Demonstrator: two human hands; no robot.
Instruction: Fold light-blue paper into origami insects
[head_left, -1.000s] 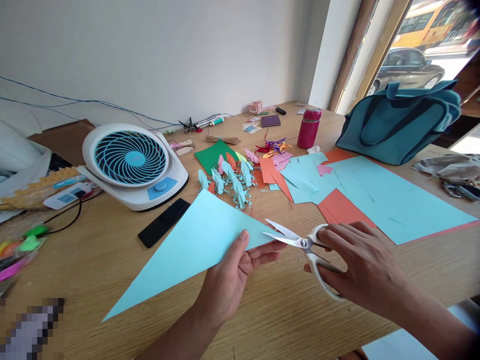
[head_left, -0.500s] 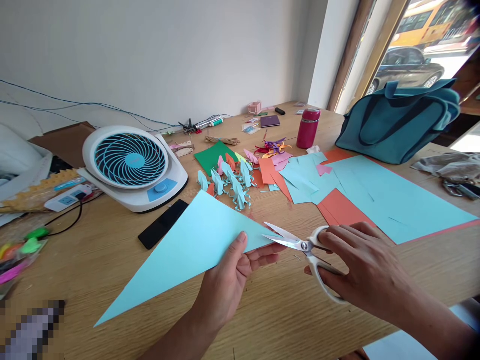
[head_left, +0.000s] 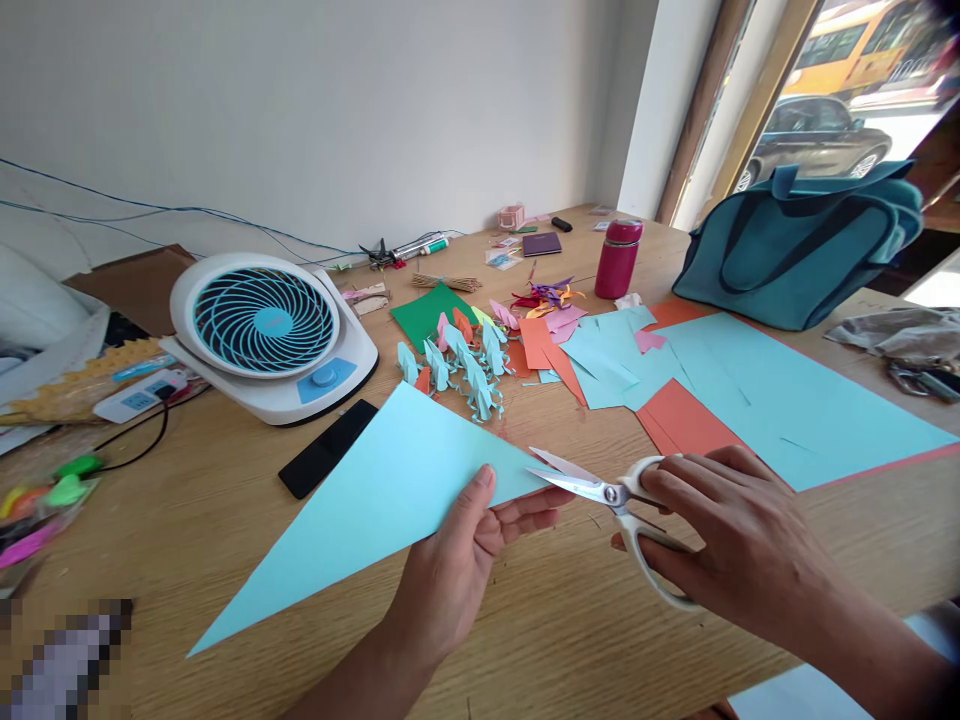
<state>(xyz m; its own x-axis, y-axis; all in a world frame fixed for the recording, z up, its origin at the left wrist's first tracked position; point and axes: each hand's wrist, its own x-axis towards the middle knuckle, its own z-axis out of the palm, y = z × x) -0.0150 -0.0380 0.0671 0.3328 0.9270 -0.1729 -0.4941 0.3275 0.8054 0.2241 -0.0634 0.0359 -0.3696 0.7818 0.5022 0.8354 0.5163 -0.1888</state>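
My left hand (head_left: 457,560) pinches the right corner of a large light blue paper triangle (head_left: 375,500), thumb on top, fingers underneath. The triangle slopes down to the left over the wooden table (head_left: 187,540). My right hand (head_left: 727,540) grips white-handled scissors (head_left: 615,500), fingers through the loops. The blades are slightly apart and point left at the paper's right tip, just touching it.
Behind the paper stand several small folded paper figures (head_left: 457,365), coloured paper scraps (head_left: 600,350) and large blue and orange sheets (head_left: 765,400). A white fan (head_left: 266,330) and a black phone (head_left: 328,461) lie left. A red bottle (head_left: 617,258) and a teal bag (head_left: 802,245) sit at the back right.
The scissor blades have narrowed a little at the paper's tip. The paper's far left point has dropped slightly lower. Both hands stay almost in place.
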